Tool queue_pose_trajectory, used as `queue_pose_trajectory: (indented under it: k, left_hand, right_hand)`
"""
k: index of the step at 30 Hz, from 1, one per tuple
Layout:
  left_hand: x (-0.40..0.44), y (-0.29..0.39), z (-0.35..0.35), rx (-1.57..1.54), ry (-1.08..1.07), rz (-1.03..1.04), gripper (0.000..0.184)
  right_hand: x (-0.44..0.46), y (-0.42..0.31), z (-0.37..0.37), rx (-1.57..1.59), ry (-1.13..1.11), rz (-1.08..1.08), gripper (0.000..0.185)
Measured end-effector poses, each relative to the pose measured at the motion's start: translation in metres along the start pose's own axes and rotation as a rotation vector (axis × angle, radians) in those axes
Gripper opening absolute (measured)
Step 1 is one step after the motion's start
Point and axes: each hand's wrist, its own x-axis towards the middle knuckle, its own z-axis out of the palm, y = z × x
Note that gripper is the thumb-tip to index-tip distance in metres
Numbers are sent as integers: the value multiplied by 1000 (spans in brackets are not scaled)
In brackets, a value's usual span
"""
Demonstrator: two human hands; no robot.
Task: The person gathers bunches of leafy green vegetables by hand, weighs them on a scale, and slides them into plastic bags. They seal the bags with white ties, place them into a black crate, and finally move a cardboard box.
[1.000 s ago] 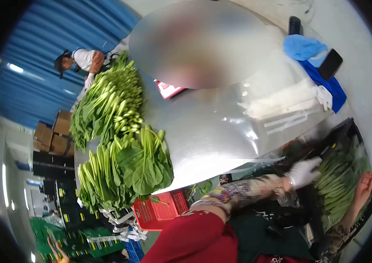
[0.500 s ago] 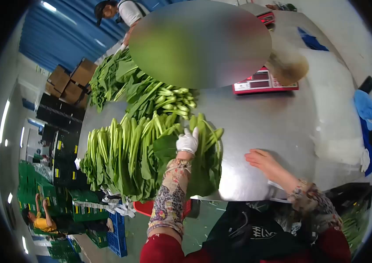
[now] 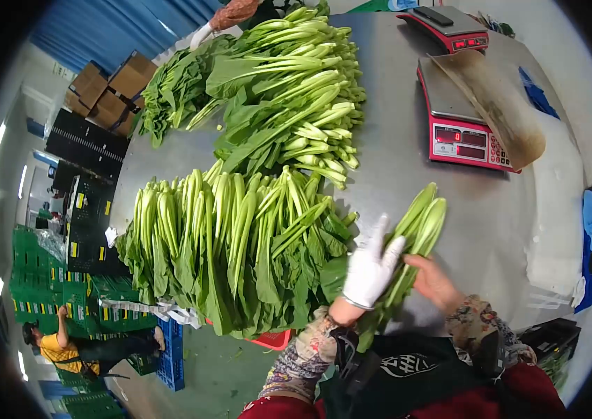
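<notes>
A small bunch of leafy greens [image 3: 418, 227] with thick pale stalks is held at the table's front edge, stalk ends pointing away from me. My right hand [image 3: 435, 285], bare, is closed round its stalks from the right; part of its grip is hidden. Against the bunch's left side rests my left hand [image 3: 368, 272] in a white glove, thumb and forefinger spread apart, the other fingers partly hidden. Left of it lies a long row of the same greens [image 3: 233, 237]. A second heap of greens [image 3: 310, 91] lies behind that row.
Two red scales stand at the back right; the nearer scale [image 3: 460, 143] carries a stained brown sheet [image 3: 498, 105]. A co-worker's patterned sleeve [image 3: 234, 14] and white glove reach in at the top. A person in yellow [image 3: 65, 353] stands by green crates [image 3: 38, 272] at left.
A bunch has come off the right end of the row and moved right, in front of me. My right hand has closed on it, and my left hand's fingers have spread. The view has shifted.
</notes>
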Motion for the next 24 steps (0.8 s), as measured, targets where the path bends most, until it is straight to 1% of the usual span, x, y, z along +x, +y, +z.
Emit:
queue_pose_trajectory:
  k: [1, 2, 3, 4, 5, 6, 7, 8, 9, 10, 11, 12, 13, 14, 15, 16, 19, 20, 21, 22, 23, 24]
  left_hand:
    - [7, 3, -13, 155, 178, 105, 51]
    - [18, -4, -28, 440, 254, 132, 65]
    - [28, -9, -38, 753, 376, 173, 83]
    - [37, -10, -52, 872, 347, 65, 100]
    - [46, -22, -61, 965, 354, -42, 109]
    - [55, -48, -71, 1052, 358, -115, 117]
    - [61, -46, -84, 1115, 306, -192, 119]
    - [65, -46, -94, 1158, 246, -319, 120]
    - [71, -55, -103, 1184, 201, -373, 118]
    - [73, -53, -106, 1137, 198, -326, 112]
    - [76, -54, -107, 1130, 229, -313, 108]
    - [79, -69, -112, 1177, 251, -274, 101]
    - [86, -75, -114, 1214, 277, -307, 91]
    - [89, -88, -116, 1225, 303, -290, 84]
    - [96, -86, -114, 1250, 236, -399, 84]
    - [102, -84, -113, 1274, 172, -514, 84]
    - [101, -61, -100, 1339, 123, -548, 84]
    - [102, -65, -106, 1270, 121, -539, 82]
    - [100, -76, -115, 1205, 105, -534, 80]
    - [100, -84, -121, 1138, 78, -525, 78]
    - [98, -70, -123, 1038, 50, -546, 71]
    - [93, -73, -128, 1004, 56, -427, 65]
  right_hand:
    - [-1, -13, -7, 4, 5, -12, 40]
    - [-3, -27, -20, 8, 12, -25, 41]
    - [-7, -46, -31, 8, 28, -36, 41]
    - [-12, -68, -39, 7, 41, -50, 41]
    - [-21, -96, -37, -11, -51, -97, 42]
    - [-31, -133, -33, -34, -139, -159, 43]
    - [-40, -169, -37, -175, -179, -211, 46]
    - [-51, -204, -41, -315, -207, -258, 48]
    - [-62, -237, -40, -374, -155, -286, 50]
    - [-70, -270, -39, -433, -110, -307, 52]
    - [-72, -304, -39, -492, -173, -293, 52]
    - [-71, -338, -38, -550, -242, -273, 53]
    - [-63, -371, -36, -677, -246, -275, 47]
    - [-55, -396, -34, -802, -252, -273, 42]
    - [-48, -413, -29, -796, -167, -258, 40]
    - [-38, -426, -19, -790, -89, -241, 38]
    - [2, -437, 5, -808, 93, -241, 31]
    - [11, -439, 7, -817, 155, -257, 29]
    - [57, -460, -33, -879, 97, -196, 35]
    - [88, -462, -48, -997, 56, -160, 39]
    - [109, -461, -61, -1113, 21, -121, 42]
    - [133, -461, -81, -1226, -10, -79, 45]
